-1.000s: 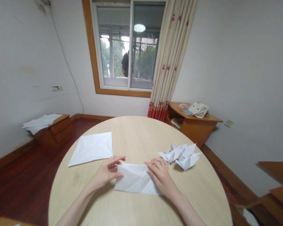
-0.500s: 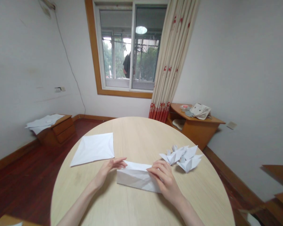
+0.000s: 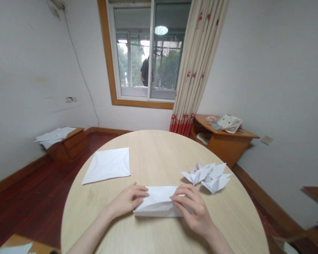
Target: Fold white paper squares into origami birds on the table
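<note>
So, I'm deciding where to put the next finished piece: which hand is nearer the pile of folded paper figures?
The right hand. It sits just in front of the paper figures. The left hand is farther away, on the far side of the folded paper.

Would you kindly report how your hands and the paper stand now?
Left hand, right hand holding folded white paper at both ends. Origami pieces beyond right hand; square sheet beyond left.

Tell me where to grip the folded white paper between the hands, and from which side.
Grip the folded white paper at the middle of its long near edge, coming from the front: it lies flat, and the left hand and right hand sit at its ends.
</note>
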Demonstrator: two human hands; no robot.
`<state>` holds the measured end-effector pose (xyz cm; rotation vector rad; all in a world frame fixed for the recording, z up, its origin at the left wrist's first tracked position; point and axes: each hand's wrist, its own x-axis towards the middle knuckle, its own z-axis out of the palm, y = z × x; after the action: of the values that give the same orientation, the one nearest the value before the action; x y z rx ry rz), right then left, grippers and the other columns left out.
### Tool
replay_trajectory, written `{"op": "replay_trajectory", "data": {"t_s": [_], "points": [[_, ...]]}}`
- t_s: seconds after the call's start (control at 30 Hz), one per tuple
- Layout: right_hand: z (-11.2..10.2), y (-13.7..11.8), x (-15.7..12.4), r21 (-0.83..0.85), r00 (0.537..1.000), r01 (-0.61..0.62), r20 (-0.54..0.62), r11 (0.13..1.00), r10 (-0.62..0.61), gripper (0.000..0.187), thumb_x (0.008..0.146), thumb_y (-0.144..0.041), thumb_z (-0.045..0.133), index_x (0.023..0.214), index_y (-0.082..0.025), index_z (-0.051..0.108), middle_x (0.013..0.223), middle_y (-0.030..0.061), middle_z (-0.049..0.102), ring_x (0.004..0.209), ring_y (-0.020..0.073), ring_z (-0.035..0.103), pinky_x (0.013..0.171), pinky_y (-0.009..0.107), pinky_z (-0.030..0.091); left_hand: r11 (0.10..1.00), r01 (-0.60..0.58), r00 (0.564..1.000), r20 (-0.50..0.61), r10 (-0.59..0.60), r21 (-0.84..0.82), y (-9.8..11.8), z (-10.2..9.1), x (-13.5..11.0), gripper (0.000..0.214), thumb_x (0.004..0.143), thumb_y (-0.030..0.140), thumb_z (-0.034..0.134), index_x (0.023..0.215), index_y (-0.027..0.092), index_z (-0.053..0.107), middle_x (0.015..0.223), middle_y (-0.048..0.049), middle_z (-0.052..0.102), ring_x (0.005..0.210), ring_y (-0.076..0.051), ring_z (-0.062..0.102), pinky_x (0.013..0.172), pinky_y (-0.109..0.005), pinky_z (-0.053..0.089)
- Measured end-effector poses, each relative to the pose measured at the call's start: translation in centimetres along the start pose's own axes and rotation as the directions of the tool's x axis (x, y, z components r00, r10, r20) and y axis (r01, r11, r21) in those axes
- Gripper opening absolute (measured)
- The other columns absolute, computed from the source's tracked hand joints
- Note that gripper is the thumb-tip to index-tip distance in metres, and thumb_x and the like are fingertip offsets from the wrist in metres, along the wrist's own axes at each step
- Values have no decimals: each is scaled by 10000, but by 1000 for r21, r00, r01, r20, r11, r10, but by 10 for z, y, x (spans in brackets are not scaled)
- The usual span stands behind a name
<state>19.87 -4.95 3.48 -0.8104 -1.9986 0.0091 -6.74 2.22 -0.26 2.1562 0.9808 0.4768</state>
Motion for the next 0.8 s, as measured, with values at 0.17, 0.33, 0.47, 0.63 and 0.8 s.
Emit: {"op": "replay_trajectory", "data": {"t_s": [0.17,0.33,0.47,0.63,0.8], "points": [[-1,1,-3,2,1000,-3,17,1000,3,233,842,-66,543,962,-222,667,840,52,659,846,206,576,741,382,503,975,-2,998,-56,15,222,-1,-2,-3,300,842,228,585,1111,306,692,1259,-34,631,1176,-218,558,1143,-490,170],[-5,6,-4,26,998,-10,54,1000,9,243,839,-60,545,978,-219,667,858,53,679,854,208,585,748,386,506,939,11,990,-134,38,344,-5,-5,-3,287,859,196,552,1085,267,714,1203,-41,663,1092,-234,591,1003,-403,404],[-10,12,-5,38,994,-54,100,998,50,200,854,-99,542,940,-213,683,835,52,694,825,210,596,736,389,508,917,25,986,-163,44,397,-8,-7,-3,278,849,190,559,1056,268,728,1194,-33,669,1074,-247,591,953,-393,437],[-18,16,-6,58,973,-147,186,987,135,172,871,-157,534,869,-203,700,801,55,698,810,216,603,727,387,514,928,-27,986,-141,85,371,-10,-9,-5,251,864,212,546,995,270,752,1152,-32,690,1007,-236,606,906,-377,467],[-23,17,-7,60,921,-277,301,959,247,189,865,-188,527,850,-207,714,816,62,705,823,226,631,745,405,524,983,-97,986,-122,116,156,-9,-6,-4,338,861,158,493,1099,256,712,1220,-32,660,1156,-221,576,1005,-376,440]]}}
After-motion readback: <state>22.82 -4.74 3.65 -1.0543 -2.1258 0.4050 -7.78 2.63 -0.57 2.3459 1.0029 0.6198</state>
